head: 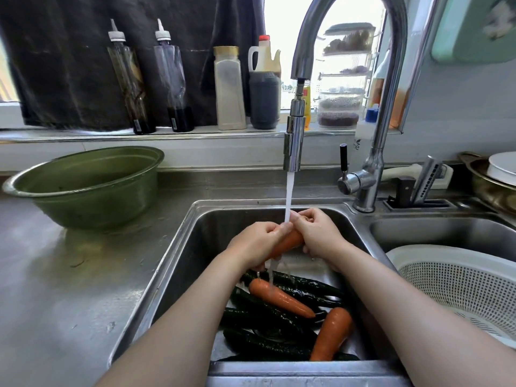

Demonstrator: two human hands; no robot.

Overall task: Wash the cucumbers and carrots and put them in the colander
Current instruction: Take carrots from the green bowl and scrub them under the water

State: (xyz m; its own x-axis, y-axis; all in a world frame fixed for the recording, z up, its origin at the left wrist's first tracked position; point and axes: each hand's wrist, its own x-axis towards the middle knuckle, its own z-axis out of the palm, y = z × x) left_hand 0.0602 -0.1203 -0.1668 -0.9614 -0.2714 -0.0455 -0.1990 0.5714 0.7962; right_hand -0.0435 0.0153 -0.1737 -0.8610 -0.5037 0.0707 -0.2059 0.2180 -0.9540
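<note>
Head view. Steel counter (55, 289) under a window ledge at 12 o'clock, lined with bottles (131, 79) and jars.

Green basin (83, 188): on the counter at 10 o'clock, upright.

Tap (293, 141): running, its stream (289, 196) falling between both hands.

Left sink basin (178, 261): centre. On its floor, toward 6 o'clock, dark cucumbers (265, 317) in a heap, with two loose carrots: one (280, 298) lying across them, one (332, 333) propped at the heap's right edge.

Held carrot (287, 243): above the basin under the water, tilted, its ends covered by the hands.

Left hand (255, 244): fingers wrapped tight round the carrot's lower end.

Right hand (318, 233): fingers curled closed over the upper end, thumb and fingertips meeting the stream.

White colander (458, 286): in the right basin at 3 o'clock, nothing visible inside the part shown.

Knife rack (418, 191): behind the tap at 2 o'clock.
</note>
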